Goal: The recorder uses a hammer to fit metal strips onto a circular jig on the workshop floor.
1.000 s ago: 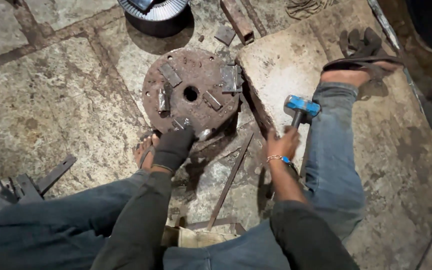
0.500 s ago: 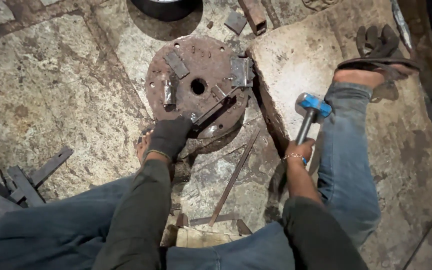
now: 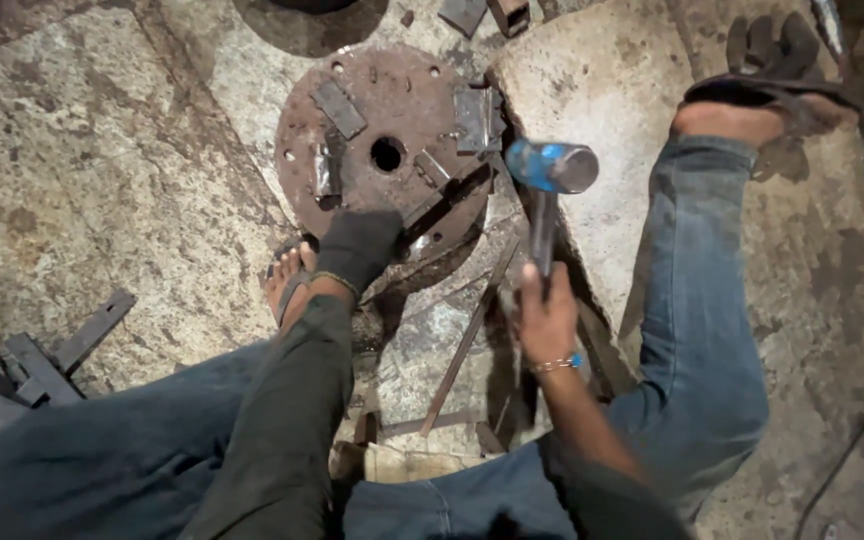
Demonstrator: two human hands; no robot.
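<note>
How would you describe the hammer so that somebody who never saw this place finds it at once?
Start at the round rusty metal disc with a centre hole, lying on the stone floor. Just to its right, the right hand holds a dark handle pointing up toward the disc. At the top of the handle sits the hammer head: its bright blue body and shiny grey face stand out from all the rusty brown scrap around it.

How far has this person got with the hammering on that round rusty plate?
Done: several small metal pieces already sit on the rusty round plate. In hand: the gloved left hand presses on the plate's near edge while the right hand holds a blue-headed hammer raised. Left: loose strips lie unused.
</note>
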